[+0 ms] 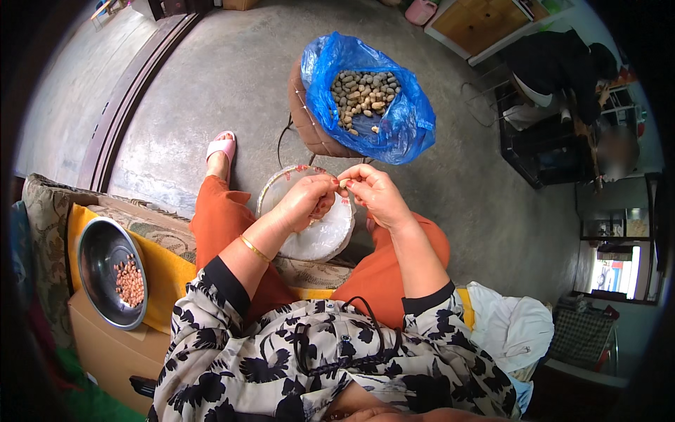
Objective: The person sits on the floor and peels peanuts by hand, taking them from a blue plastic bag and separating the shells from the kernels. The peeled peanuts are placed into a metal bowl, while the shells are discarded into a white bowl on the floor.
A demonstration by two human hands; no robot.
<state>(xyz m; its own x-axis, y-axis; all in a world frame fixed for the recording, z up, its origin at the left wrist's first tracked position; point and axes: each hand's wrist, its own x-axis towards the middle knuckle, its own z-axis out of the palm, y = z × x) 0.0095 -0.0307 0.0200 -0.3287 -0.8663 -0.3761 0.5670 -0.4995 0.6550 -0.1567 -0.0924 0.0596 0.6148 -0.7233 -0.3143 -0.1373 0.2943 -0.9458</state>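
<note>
My left hand [312, 198] and my right hand [377, 191] meet in front of me, and their fingertips pinch a peanut [344, 183]. The left fingers are curled in, so whether anything else lies in that palm is hidden. Directly beneath, between my knees, stands a round bin with a white plastic liner [329, 237]; the hands cover part of its opening. Beyond it an open blue plastic bag [416, 124] rests on a brown cushioned stool [301, 118]. Many unshelled peanuts [366, 89] fill the bag's far part.
To my left, a metal bowl [95, 258] holds shelled reddish peanut kernels [129, 282]. It rests partly on a cardboard box [113, 343] beside the yellow-covered sofa [163, 264]. White cloth [509, 327] lies at my right. A person in dark clothes [553, 68] sits at far right.
</note>
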